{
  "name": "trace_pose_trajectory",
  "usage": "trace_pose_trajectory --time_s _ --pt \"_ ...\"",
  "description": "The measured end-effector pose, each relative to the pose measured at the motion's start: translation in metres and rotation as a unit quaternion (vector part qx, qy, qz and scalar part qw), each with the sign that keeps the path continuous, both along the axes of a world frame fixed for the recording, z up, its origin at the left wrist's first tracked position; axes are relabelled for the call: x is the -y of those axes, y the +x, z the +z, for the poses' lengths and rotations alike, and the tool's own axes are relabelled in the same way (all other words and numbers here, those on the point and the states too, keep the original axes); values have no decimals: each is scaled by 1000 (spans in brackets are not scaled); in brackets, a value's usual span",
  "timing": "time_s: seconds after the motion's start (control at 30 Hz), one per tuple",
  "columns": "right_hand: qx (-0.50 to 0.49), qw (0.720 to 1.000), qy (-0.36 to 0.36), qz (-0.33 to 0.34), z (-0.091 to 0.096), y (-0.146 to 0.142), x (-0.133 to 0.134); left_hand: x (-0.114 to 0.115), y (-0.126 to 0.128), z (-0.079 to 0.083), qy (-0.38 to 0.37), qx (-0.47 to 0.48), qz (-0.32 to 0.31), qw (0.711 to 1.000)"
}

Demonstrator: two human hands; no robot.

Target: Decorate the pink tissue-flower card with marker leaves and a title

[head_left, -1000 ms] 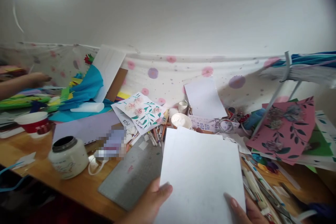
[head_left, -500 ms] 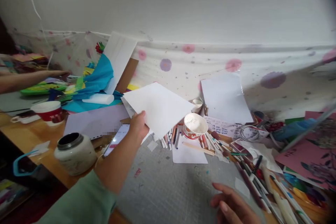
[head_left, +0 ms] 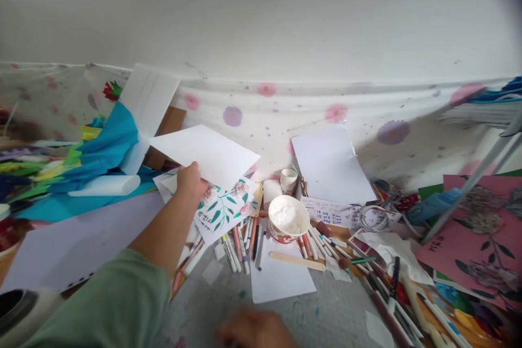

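My left hand [head_left: 190, 182] is closed on the near edge of a blank white sheet of paper [head_left: 207, 152], held raised and tilted. Under that sheet shows a paper with a flower painting [head_left: 224, 209], pink blooms and green leaves with some handwriting; its upper part is hidden. My right hand [head_left: 256, 329] is low at the bottom edge over the grey mat [head_left: 220, 293], blurred by motion, its fingers unclear. Between the hands stand a paper cup [head_left: 287, 234] with white stuff in it, several markers [head_left: 236, 253], and a wooden stick [head_left: 297, 261] across a small white paper [head_left: 281, 285].
Blue crepe paper [head_left: 101, 144] and a white roll [head_left: 105, 185] lie left. A dark-mouthed jar [head_left: 44, 310] is at the lower left. On the right are a pink flower picture [head_left: 477, 228], brushes and pens [head_left: 393, 283], and a coiled cable [head_left: 377, 219]. A leaning white sheet [head_left: 332, 166] stands behind.
The view has shifted right and nearer. The flower painting now shows beneath the held sheet. My right hand has moved left and lower in view and is blurred.
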State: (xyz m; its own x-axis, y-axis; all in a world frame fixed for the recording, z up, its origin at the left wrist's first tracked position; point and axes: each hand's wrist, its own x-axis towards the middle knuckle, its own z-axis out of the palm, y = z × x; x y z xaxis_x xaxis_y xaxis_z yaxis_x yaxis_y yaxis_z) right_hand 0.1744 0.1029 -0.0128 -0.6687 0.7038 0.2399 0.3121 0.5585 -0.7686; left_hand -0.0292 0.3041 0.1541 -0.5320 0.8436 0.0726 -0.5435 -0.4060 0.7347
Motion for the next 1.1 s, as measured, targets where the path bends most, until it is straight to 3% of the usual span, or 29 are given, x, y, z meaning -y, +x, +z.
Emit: trace_pose_trajectory --time_s 0.07,0.1,0.17,0.23,0.33,0.5,0.67,0.73,0.8,0.9,1.1 --pt "-108 990 15 -90 36 3 -16 2 4 -2 17 3 -13 1000" --pt "-172 973 -16 -152 56 9 -26 5 7 -4 26 4 -26 999" --pt "-264 943 -94 -179 93 24 -46 12 16 -10 42 7 -63 997" --pt "-349 892 -193 -211 118 37 -66 20 27 -18 52 10 -107 993" --pt "-396 855 -211 -260 130 47 -92 30 45 -28 57 13 -168 984" --pt "-447 822 -145 -323 141 75 -131 33 70 -27 93 -11 -264 960" --pt "-449 808 -30 -379 180 162 -152 19 99 0 122 -55 -336 932" --pt "-424 819 19 -386 195 195 -154 11 115 14 129 -78 -363 919" --pt "-376 848 36 -373 206 219 -155 4 134 26 133 -103 -391 905" --pt "-317 873 49 -368 214 240 -159 -5 161 36 140 -143 -429 881" --pt "-296 853 102 -417 206 260 -175 -14 186 39 150 -222 -441 856"
